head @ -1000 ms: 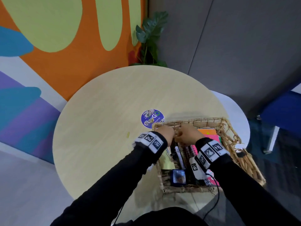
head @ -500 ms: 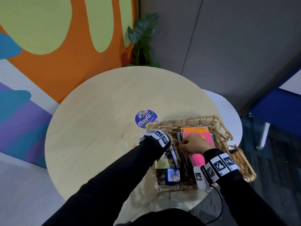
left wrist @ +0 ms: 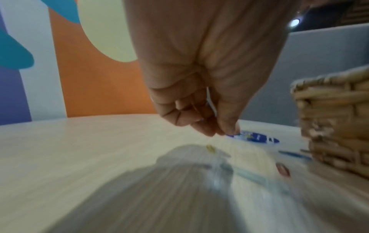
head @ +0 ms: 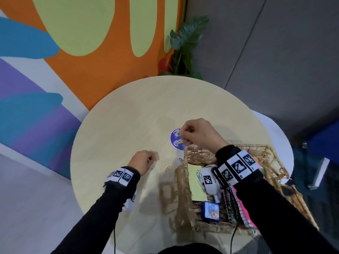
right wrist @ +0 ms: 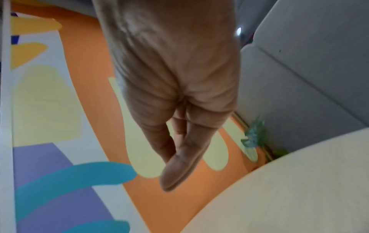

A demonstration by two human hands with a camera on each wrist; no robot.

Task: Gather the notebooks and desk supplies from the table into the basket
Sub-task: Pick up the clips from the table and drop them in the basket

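Note:
The wicker basket stands at the table's near right and holds a yellow pad, spiral notebooks and a small blue device. My left hand hovers low over the table left of the basket, fingers curled, pinching a thin pale paper clip. A yellow clip lies just under it. An orange clip and a blue clip lie between that hand and the basket. My right hand is beyond the basket's far left corner, thumb and fingertips pressed together, with nothing visible in them.
A round blue sticker lies flat on the round pale wooden table, partly under my right hand. A potted plant stands behind the table by the painted wall. A white table adjoins on the right.
Both hands have left the basket. The left went left to the loose clips on the table. The right went forward over the blue sticker.

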